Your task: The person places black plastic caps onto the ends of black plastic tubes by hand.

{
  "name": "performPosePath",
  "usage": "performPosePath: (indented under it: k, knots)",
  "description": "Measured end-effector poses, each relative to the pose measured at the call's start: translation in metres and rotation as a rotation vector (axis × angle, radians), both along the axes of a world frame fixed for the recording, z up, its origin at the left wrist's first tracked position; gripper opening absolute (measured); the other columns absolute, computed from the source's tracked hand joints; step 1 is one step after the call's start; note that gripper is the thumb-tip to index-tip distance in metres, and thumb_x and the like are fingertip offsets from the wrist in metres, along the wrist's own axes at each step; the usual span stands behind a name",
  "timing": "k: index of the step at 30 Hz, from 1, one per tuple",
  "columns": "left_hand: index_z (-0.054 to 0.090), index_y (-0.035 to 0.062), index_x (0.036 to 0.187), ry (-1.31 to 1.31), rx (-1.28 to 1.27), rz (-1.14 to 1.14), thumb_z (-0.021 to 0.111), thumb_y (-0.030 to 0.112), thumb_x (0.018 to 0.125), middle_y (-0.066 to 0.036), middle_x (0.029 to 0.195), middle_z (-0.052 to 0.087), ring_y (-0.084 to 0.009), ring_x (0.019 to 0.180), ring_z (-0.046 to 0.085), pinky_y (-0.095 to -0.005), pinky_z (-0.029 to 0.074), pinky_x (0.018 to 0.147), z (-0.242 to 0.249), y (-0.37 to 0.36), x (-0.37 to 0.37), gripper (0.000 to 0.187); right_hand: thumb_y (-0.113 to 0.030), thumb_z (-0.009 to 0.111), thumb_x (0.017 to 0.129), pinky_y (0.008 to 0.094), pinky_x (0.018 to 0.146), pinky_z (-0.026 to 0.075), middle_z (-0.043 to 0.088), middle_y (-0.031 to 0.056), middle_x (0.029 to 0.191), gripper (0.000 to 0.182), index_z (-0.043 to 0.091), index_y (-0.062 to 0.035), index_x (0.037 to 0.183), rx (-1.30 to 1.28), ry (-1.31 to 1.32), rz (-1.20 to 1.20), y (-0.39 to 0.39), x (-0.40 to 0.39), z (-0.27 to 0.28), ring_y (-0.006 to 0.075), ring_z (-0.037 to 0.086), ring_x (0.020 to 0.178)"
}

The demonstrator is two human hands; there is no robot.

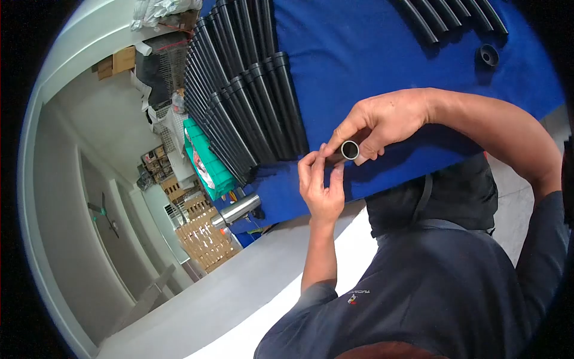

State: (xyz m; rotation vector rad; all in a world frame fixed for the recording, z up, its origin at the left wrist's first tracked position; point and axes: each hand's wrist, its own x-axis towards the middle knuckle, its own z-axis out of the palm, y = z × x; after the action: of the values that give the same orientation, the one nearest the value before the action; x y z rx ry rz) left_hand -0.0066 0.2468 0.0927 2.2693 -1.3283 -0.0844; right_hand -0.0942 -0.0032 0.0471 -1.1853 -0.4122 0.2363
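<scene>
A tube [350, 150] with a pale rim is held between my hands, its dark open end turned toward me; the rest of it is mostly hidden by fingers. My left hand [323, 188] has its fingers closed round the tube's left side. From the other side, my right hand [387, 122] grips it between thumb and fingers near the open end. Both hands are above the front edge of a blue cloth [341, 54] covering the table. Several long black tubes [263, 102] lie in stacked rows left of my hands.
More black tubes [445, 15] lie at the upper right, near a round black part [487, 55] with a hole. A green crate [206, 158] and a silver cylinder [236, 209] are at the left. A black bag-like item [433, 200] hangs by the table edge.
</scene>
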Motion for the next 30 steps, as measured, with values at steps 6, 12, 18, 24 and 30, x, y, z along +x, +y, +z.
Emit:
performPosePath:
  k: [6,12,18,24,30]
  knots:
    - [0.06,-0.0053,0.133,0.057,0.011,-0.048,0.068,0.015,0.098,-0.018,0.123,0.065,-0.027,0.109,0.065,-0.0372,0.051,0.096,0.002,0.006,0.005,0.041,-0.013,0.074,0.09,0.0263,0.065,0.055,0.069,0.0039,0.09,0.049,0.063,-0.0068,0.138,-0.026,-0.011,-0.05,-0.001,0.002,-0.001,0.0118,0.064,0.076]
    - [0.059,-0.0075,0.131,0.128,0.036,-0.04,0.065,0.018,0.099,-0.02,0.124,0.066,-0.0306,0.114,0.065,-0.0408,0.049,0.1,0.002,0.007,0.003,0.041,-0.016,0.078,0.088,0.0276,0.065,0.053,0.071,0.0052,0.089,0.047,0.067,-0.0036,0.132,-0.007,-0.042,-0.128,0.002,0.004,-0.009,0.0124,0.064,0.075]
    - [0.061,-0.0072,0.125,-0.052,-0.258,-0.282,0.069,0.015,0.094,-0.02,0.117,0.067,-0.0298,0.102,0.067,-0.0395,0.053,0.092,-0.001,0.009,-0.019,0.04,-0.021,0.08,0.086,0.0324,0.065,0.049,0.07,0.0084,0.082,0.038,0.07,0.0015,0.115,-0.262,-0.104,-0.361,-0.002,0.003,0.001,0.0148,0.063,0.072]
    - [0.061,-0.0025,0.127,2.091,-0.482,0.086,0.074,0.029,0.095,-0.013,0.103,0.066,-0.0259,0.089,0.065,-0.0372,0.057,0.084,-0.049,-0.014,-0.027,0.047,-0.024,0.078,0.085,0.0332,0.057,0.042,0.063,0.0067,0.07,0.033,0.068,-0.0001,0.106,-0.406,-0.001,-0.42,-0.006,0.0,0.01,0.0137,0.058,0.064]
    - [0.063,0.0069,0.119,2.19,-0.906,0.074,0.066,0.036,0.1,-0.004,0.095,0.058,-0.0188,0.084,0.055,-0.0355,0.05,0.071,-0.069,-0.014,-0.013,0.035,-0.042,0.082,0.084,0.0368,0.055,0.045,0.061,0.0113,0.065,0.049,0.067,0.0013,0.1,-0.431,-0.245,-0.474,-0.001,-0.001,0.004,0.0235,0.061,0.06]
